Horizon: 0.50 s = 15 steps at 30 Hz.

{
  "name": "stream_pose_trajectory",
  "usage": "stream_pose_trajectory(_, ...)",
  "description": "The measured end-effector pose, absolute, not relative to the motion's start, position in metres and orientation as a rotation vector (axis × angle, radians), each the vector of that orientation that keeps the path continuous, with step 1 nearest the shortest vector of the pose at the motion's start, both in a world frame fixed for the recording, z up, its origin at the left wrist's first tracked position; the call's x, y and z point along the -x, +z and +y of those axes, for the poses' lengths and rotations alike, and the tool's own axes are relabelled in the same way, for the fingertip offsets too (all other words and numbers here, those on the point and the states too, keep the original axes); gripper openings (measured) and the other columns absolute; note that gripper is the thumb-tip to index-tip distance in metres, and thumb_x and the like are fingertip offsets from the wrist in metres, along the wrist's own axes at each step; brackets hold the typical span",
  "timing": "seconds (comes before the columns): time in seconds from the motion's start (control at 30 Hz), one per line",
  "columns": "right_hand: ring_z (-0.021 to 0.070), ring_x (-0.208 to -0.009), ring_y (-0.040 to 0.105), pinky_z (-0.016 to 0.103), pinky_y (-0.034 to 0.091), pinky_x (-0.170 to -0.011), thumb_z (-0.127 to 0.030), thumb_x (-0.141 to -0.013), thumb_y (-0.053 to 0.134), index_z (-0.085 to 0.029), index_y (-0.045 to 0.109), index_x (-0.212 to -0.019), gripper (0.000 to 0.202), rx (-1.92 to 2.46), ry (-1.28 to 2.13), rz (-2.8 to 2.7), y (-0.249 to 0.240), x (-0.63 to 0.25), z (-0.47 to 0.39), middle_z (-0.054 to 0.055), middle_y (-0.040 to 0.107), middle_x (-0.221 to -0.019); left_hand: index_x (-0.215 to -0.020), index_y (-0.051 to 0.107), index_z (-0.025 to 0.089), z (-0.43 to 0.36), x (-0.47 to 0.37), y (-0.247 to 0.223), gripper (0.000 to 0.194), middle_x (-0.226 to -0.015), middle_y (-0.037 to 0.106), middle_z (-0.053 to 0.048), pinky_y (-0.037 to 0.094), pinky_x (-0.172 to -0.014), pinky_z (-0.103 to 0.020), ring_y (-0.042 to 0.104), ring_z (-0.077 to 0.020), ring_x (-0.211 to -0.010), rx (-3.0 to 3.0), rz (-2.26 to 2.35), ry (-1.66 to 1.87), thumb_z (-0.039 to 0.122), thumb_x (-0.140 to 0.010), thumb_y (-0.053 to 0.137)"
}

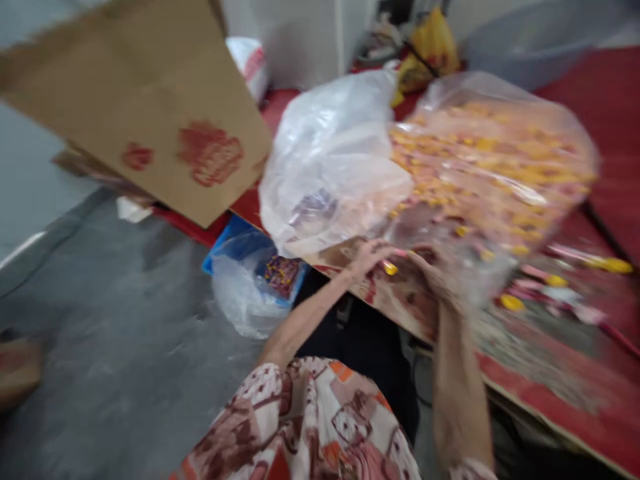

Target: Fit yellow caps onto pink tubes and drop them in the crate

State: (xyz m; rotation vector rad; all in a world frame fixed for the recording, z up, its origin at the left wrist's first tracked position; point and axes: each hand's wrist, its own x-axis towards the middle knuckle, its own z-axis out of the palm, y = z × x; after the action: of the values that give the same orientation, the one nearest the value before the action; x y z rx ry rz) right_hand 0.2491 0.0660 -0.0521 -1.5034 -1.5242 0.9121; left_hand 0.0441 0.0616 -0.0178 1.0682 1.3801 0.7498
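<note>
At the edge of the table, my left hand [371,257] pinches a small pink plastic piece [401,253]. A yellow bit [390,268] shows just below its fingers. My right hand [436,275] is closed, its fingertips meeting the other end of the pink piece; blur hides the detail of its fingers. Right behind the hands lies a large clear bag [493,167] full of small yellow and pink pieces. Beside it on the left is a whitish plastic bag [335,153] with something dark inside.
A large cardboard box [145,87] stands at the left. Below the table edge, a blue crate [227,237] holds a plastic bag and small dark and yellow pieces. Loose pink and yellow pieces [555,290] lie on the red tabletop [595,393] at right. A grey tub [530,43] stands behind.
</note>
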Motion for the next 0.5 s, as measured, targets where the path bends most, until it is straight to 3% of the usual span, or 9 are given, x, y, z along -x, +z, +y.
stream_pose_trajectory(0.07,0.0287,-0.093,0.074,0.046,0.065,-0.09,-0.068,-0.092,0.077,-0.026,0.073,-0.094,0.042,1.499,0.894,-1.507,-0.056,-0.248,0.071,0.01,0.083,-0.1,-0.124,0.075,0.017,0.068,-0.047,-0.025,0.01,-0.095,0.08,-0.001,0.064,-0.088,-0.027,0.077,-0.0169,-0.088,-1.395,1.441,0.69,0.014,-0.117,0.069)
stream_pose_trajectory(0.17,0.0208,-0.09,0.068,0.035,0.061,-0.09,-0.04,-0.108,0.071,-0.023,0.075,-0.111,0.018,1.634,0.835,-1.439,-0.072,-0.254,0.079,0.006,0.081,-0.111,-0.126,0.074,0.021,0.075,-0.06,-0.039,0.013,-0.125,0.084,-0.011,0.065,-0.108,-0.036,0.083,-0.026,-0.116,-1.954,1.428,0.622,0.014,-0.116,0.068)
stream_pose_trajectory(0.27,0.0161,-0.094,0.063,0.03,0.056,-0.096,-0.024,-0.122,0.054,-0.017,0.071,-0.135,0.023,1.849,0.716,-1.299,-0.083,-0.261,0.083,0.005,0.079,-0.12,-0.129,0.071,0.021,0.081,-0.08,-0.045,0.016,-0.133,0.079,-0.015,0.063,-0.104,-0.036,0.082,-0.0309,-0.122,-2.268,1.433,0.45,0.016,-0.117,0.063)
stream_pose_trajectory(0.37,0.018,-0.111,0.064,0.034,0.051,-0.11,-0.023,-0.128,0.047,-0.008,0.067,-0.144,0.03,2.05,0.54,-1.18,-0.085,-0.264,0.082,0.012,0.078,-0.131,-0.131,0.069,0.02,0.096,-0.096,-0.043,0.023,-0.131,0.075,-0.014,0.06,-0.1,-0.034,0.081,-0.0312,-0.118,-2.358,1.416,0.278,0.009,-0.111,0.063)
stream_pose_trajectory(0.5,0.0228,-0.123,0.064,0.04,0.047,-0.119,-0.026,-0.129,0.047,-0.007,0.068,-0.145,0.032,2.14,0.506,-1.239,-0.082,-0.266,0.08,0.017,0.077,-0.139,-0.125,0.068,0.022,0.126,-0.088,-0.034,0.016,-0.117,0.078,-0.008,0.06,-0.1,-0.034,0.08,-0.0285,-0.112,-2.248,1.287,0.214,0.013,-0.112,0.069)
